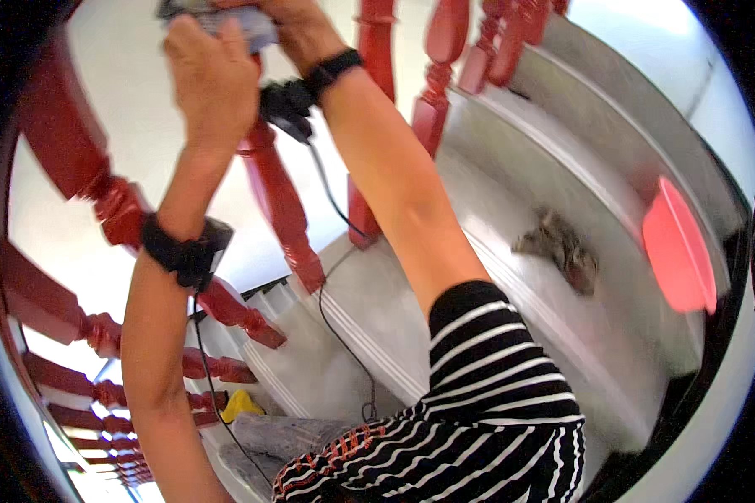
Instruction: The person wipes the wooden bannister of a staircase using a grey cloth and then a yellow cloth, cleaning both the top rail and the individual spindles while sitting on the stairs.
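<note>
Both of my arms reach up to the top edge of the head view, toward a red turned baluster (pixel 281 193) of the stair railing. There, a grey-white cloth (pixel 256 27) is bunched against the upper part of the post. My left hand (pixel 210 80) is closed on the cloth's left side, thumb upward. My right hand (pixel 298 29) bends round the cloth from the right; its fingers are partly cut off by the frame edge and blurred. Black bands with small devices circle both wrists, and thin black cables hang from them.
Several more red balusters run down the left and up to the right. Grey stairs (pixel 478 251) climb to the right. A dark crumpled rag (pixel 558 250) lies on a step, and a pink basin (pixel 678 251) stands tilted farther right. Something yellow (pixel 242 405) shows low at left.
</note>
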Demonstrator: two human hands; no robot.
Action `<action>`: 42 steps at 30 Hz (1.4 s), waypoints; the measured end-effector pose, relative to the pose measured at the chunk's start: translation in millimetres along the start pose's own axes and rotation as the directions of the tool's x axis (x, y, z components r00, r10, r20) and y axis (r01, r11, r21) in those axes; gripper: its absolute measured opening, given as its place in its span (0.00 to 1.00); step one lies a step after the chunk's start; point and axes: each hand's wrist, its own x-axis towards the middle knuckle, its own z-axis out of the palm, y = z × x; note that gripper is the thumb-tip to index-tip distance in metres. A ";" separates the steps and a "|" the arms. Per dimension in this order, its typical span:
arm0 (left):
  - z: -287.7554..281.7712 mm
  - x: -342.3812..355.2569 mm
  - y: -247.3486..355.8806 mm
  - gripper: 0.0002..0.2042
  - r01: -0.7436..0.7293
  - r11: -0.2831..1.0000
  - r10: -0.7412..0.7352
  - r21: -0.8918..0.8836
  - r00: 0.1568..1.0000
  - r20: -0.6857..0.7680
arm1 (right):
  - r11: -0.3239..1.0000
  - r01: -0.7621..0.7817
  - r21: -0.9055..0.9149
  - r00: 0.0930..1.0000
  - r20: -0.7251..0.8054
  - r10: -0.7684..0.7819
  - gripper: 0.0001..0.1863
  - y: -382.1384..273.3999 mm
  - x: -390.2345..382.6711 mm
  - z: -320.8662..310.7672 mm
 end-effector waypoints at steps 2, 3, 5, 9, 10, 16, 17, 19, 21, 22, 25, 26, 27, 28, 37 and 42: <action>3.4 2.1 17.7 0.17 -0.098 0.989 0.097 0.114 0.995 0.009 | 1.000 0.004 0.008 1.000 -0.013 -0.004 0.13 -2.5 -6.7 -17.6; -1.2 2.0 24.5 0.17 -0.116 0.978 0.112 0.172 0.993 0.036 | 1.000 0.005 0.014 1.000 -0.019 -0.005 0.13 -3.0 -9.4 -21.4; -2.8 2.7 22.7 0.17 -0.173 0.955 0.157 0.243 0.984 0.083 | 1.000 0.008 0.025 1.000 -0.021 -0.008 0.13 -5.4 -14.5 -27.6; -7.4 9.1 -14.6 0.20 -0.197 0.967 0.158 0.164 0.961 0.229 | 0.996 0.031 0.079 1.000 0.004 -0.031 0.12 0.0 -18.6 -8.5; -8.1 11.8 -21.1 0.21 -0.058 0.998 0.047 0.039 0.972 0.229 | 0.996 0.041 0.076 0.999 0.006 -0.042 0.12 -0.2 -20.5 -5.9; -42.1 28.3 -23.1 0.14 0.334 0.716 -0.026 -0.613 0.890 0.455 | 0.936 0.118 -0.332 0.965 -0.184 -0.187 0.17 -34.6 -33.0 42.1; -20.0 14.2 -23.1 0.12 0.269 0.634 0.042 -0.726 0.925 0.379 | 0.802 0.027 -0.597 0.936 -0.267 -0.230 0.19 -19.6 -35.7 32.3; -20.5 11.0 -23.1 0.12 0.273 0.677 0.066 -0.683 0.902 0.427 | 0.666 -0.044 -0.745 0.913 -0.300 -0.275 0.20 -13.5 -34.2 30.6; -20.4 2.6 -20.5 0.11 0.442 0.442 0.022 -0.780 0.865 0.502 | 0.611 0.023 -0.792 0.925 -0.215 -0.313 0.18 -4.2 -40.3 33.8; -24.0 -2.7 -21.9 0.14 0.411 0.561 0.006 -0.718 0.866 0.500 | 0.537 0.074 -0.841 0.926 -0.142 -0.350 0.16 -0.1 -43.4 35.6; -30.8 -28.6 -13.5 0.21 0.412 0.803 -0.201 -0.430 0.867 0.455 | 0.373 0.215 -0.903 0.879 0.013 -0.476 0.11 -4.4 -60.0 37.0; -29.1 -38.6 -6.6 0.20 0.298 0.858 -0.137 -0.419 0.918 0.372 | 0.410 0.162 -0.898 0.893 -0.044 -0.448 0.11 -2.0 -64.8 32.5; -31.5 -48.1 -4.9 0.20 0.178 0.907 -0.065 -0.382 0.954 0.292 | 0.382 0.134 -0.914 0.903 -0.046 -0.428 0.12 1.2 -67.8 32.0; -35.2 -56.7 -4.8 0.21 0.194 0.901 -0.059 -0.388 0.941 0.333 | 0.352 0.108 -0.930 0.911 -0.049 -0.408 0.15 4.9 -71.9 31.7; -63.3 -98.2 15.5 0.33 0.254 0.935 -0.157 -0.247 0.922 0.355 | 0.830 -0.002 -0.558 0.962 -0.228 -0.151 0.14 24.1 -144.2 17.4; -52.3 -88.6 32.3 0.36 0.457 0.868 -0.336 -0.196 0.829 0.448 | 0.712 -0.219 -0.668 0.965 -0.256 0.057 0.13 3.0 -104.7 14.0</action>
